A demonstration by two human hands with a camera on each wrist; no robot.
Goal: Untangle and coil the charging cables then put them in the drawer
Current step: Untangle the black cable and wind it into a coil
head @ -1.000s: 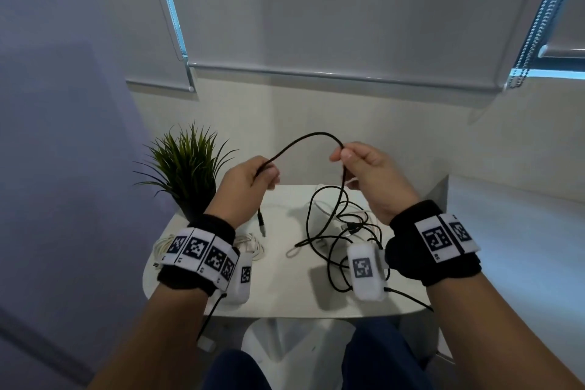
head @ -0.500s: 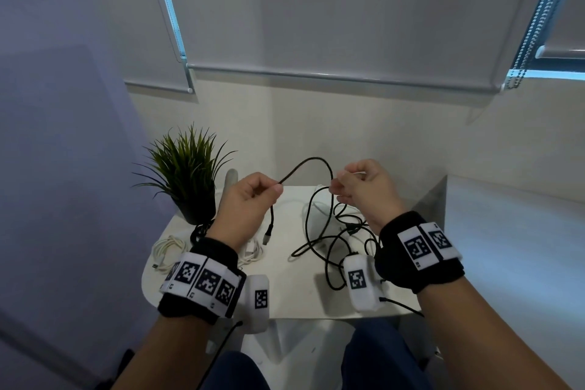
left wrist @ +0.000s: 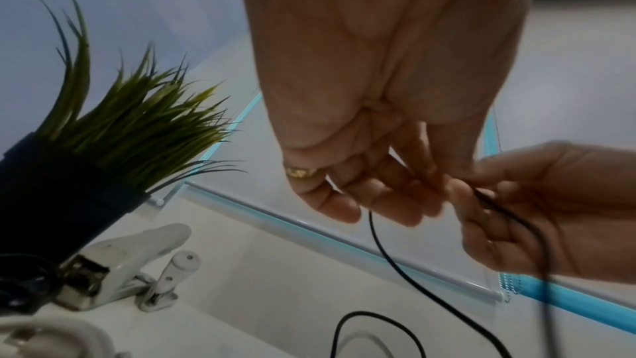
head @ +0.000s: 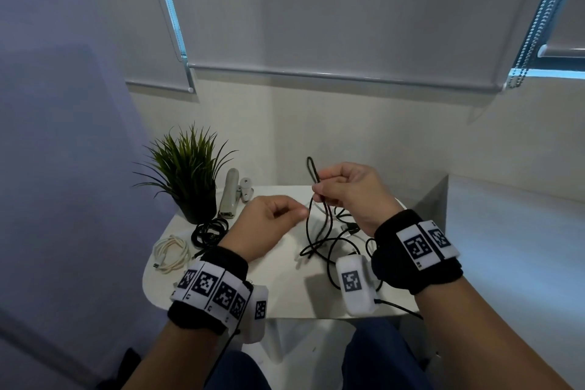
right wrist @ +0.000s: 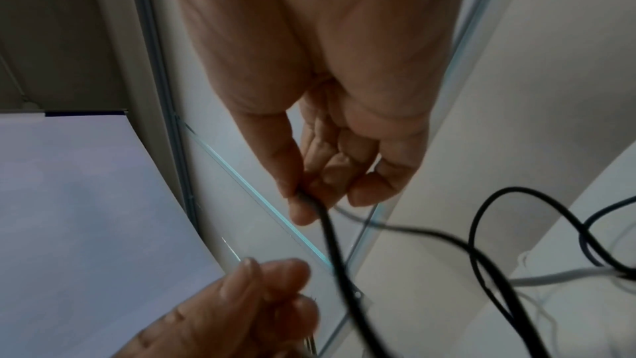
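Note:
A black charging cable (head: 316, 225) is folded into a narrow loop that stands up above my right hand (head: 318, 191). That hand pinches the doubled strands between thumb and fingers, as the right wrist view shows (right wrist: 302, 195). My left hand (head: 300, 210) sits just to its left, fingers curled, pinching the same cable (left wrist: 382, 244) where it drops from the fingertips. The rest hangs into a loose tangle (head: 335, 241) of black and white cables on the white table (head: 285, 294). No drawer is in view.
A coiled black cable (head: 209, 231) and a coiled white cable (head: 171, 253) lie at the table's left. Behind them stand a potted plant (head: 186, 174) and a stapler (head: 229, 196). A wall and window blinds close the far side.
My hands have come together and dropped lower. The wide arc of cable between them has closed into a tight upright loop above my right hand.

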